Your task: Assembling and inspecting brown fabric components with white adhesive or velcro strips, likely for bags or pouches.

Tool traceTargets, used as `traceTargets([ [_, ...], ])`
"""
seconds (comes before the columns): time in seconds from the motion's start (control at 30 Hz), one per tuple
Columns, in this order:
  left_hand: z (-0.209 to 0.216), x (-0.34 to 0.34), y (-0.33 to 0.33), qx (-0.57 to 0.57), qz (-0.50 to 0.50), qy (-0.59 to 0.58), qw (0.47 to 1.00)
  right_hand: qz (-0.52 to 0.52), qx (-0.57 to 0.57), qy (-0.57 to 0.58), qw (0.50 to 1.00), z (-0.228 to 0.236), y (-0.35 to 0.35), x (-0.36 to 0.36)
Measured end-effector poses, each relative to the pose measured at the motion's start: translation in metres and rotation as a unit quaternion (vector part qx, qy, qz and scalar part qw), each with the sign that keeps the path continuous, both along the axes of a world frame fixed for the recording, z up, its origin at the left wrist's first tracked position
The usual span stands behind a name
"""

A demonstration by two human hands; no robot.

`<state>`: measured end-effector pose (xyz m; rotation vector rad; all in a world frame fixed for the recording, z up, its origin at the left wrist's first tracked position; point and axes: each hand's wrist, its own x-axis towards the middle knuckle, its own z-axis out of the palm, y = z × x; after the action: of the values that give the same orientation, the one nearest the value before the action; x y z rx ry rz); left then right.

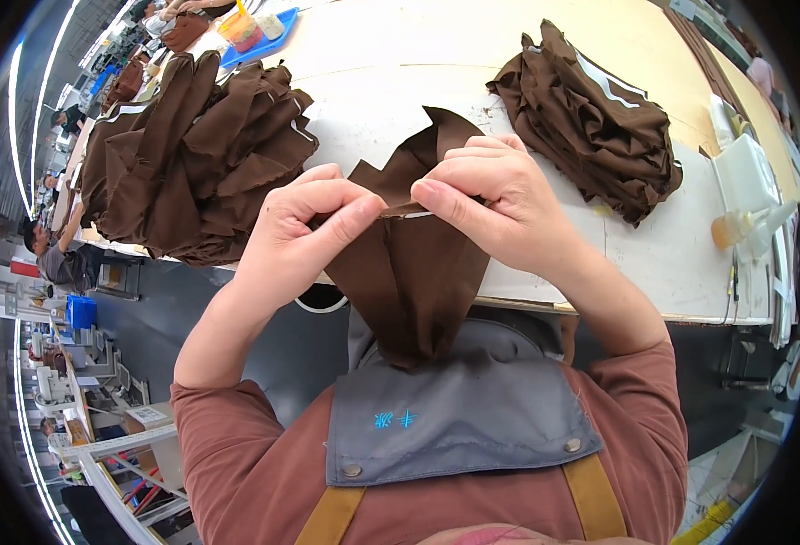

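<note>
Pinching one edge of a brown cloth piece (409,282), the left hand (300,227) and right hand (500,195) face each other near the middle of the scene, thumbs toward one another with a short stretch of edge between them. Each hand grips the fabric between thumb and curled fingers. The cloth's pointed far part stands up beyond the hands over the bench (372,104), while its near part hangs past the bench's near edge, in front of the grey apron (463,422). A thin white strip (411,215) shows along the edge between the hands. To the left on the bench lies a large rumpled brown pile (200,154); to the right, farther off, a smaller brown heap (591,136) with a white band on it. A blue tray (273,45) sits at the far left, and a squeeze bottle (731,229) at the right.
</note>
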<state>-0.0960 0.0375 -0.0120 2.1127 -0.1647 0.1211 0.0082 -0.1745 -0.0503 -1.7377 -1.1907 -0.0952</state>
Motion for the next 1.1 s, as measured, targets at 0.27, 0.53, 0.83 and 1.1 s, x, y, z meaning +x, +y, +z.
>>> traceTargets([
  [0.27, -0.002, 0.001, -0.003, 0.06, -0.019, -0.044, 0.997, 0.026, 0.023, 0.04, 0.999, -0.004, 0.0, -0.001],
  [0.53, -0.005, 0.001, -0.003, 0.097, -0.04, -0.056, 0.993, 0.099, -0.014, 0.178, 0.979, -0.002, 0.0, -0.001],
  [0.83, -0.016, 0.009, 0.006, -0.023, -0.084, -0.014, 0.996, 0.144, 0.028, 0.321, 0.936, -0.006, 0.002, -0.003],
  [1.1, -0.014, 0.011, 0.001, -0.025, -0.087, 0.031, 0.995, 0.121, -0.005, 0.284, 0.951, -0.013, 0.004, -0.002],
])
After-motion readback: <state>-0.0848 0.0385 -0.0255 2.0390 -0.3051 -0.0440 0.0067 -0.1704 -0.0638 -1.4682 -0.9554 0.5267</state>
